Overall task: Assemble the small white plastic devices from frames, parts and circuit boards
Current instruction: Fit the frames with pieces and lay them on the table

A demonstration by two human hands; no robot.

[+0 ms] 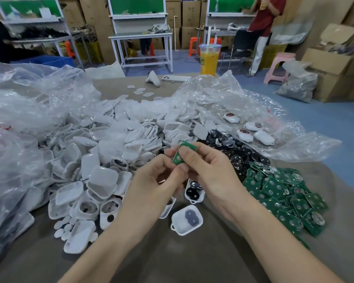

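Both hands meet above the table's middle. My right hand (204,170) pinches a small green circuit board (183,152) between thumb and fingers, and my left hand (157,176) touches its lower edge with curled fingers. Just below them lie a white frame with a black part inside (194,194) and a second white frame holding a grey pad (187,220). A heap of green circuit boards (282,193) lies at the right, black round parts (239,160) behind it. White plastic shells (102,160) are piled at the left.
Crumpled clear plastic bags (25,111) cover the left and back right; finished white devices (251,133) rest on the right bag. A cup of orange drink (209,60) and a phone (176,78) stand at the far edge. A person stands at benches behind.
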